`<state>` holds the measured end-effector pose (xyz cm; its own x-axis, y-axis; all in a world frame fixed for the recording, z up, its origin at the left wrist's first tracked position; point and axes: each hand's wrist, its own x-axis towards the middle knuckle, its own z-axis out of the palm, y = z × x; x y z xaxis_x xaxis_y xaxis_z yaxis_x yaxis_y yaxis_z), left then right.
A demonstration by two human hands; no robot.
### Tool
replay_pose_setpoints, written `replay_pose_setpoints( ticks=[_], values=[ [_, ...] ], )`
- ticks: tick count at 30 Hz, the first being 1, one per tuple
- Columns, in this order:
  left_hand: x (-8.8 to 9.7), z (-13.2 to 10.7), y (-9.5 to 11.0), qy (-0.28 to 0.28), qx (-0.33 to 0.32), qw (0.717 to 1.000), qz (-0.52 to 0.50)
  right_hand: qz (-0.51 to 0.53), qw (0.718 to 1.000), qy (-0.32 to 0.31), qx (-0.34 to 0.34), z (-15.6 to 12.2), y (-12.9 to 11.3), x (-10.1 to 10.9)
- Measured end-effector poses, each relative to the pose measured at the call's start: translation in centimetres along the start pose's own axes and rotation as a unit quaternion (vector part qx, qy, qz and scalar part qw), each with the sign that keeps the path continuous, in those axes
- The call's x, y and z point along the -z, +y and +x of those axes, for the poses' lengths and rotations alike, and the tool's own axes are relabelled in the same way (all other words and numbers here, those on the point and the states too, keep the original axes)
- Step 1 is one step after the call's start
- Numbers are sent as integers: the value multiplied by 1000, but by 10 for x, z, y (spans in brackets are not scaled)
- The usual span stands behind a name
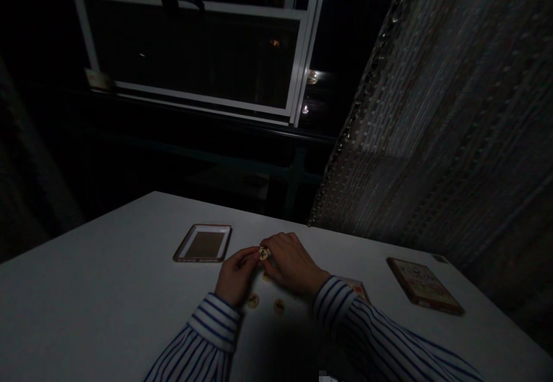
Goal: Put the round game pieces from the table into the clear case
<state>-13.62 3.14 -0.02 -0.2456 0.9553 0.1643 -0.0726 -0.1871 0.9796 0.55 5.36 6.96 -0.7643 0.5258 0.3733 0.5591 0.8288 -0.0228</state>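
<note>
Between the fingertips of both hands is a small round xiangqi piece (263, 253), pale with a dark character on its face. My left hand (237, 272) pinches it from the left. From the right, my right hand (290, 262) closes on it with thumb and fingers. Just below the hands, a second xiangqi piece (266, 276) shows in part on the white table. Nearer to me lie a third piece (253, 300) and another one (279, 306), both flat on the tabletop.
An open shallow box tray (224, 244) lies left of my hands. A decorated box lid (425, 284) rests at the right. A printed card or booklet (359, 288) is partly hidden by my right sleeve. The white table (108, 290) meets a bead curtain (389, 157) and a dark window (294, 105).
</note>
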Motion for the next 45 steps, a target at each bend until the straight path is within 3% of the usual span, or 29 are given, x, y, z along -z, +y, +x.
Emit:
replay_pose_setpoints(
  ticks=[8,20,26,32,45],
  values=[
    [-7,-6,1,-7,41,997,-72,25,999,38,-24,-21,7,16],
    [-25,-24,6,-38,67,992,-103,78,981,142,-108,-75,13,31],
    [-31,-30,11,-53,56,994,-74,85,974,147,-149,-93,18,28],
    [-40,-32,2,-37,37,997,-55,100,970,146,-166,-102,20,21],
    [-55,-42,4,-106,76,990,-48,124,965,177,-147,-105,30,12]
  ],
)
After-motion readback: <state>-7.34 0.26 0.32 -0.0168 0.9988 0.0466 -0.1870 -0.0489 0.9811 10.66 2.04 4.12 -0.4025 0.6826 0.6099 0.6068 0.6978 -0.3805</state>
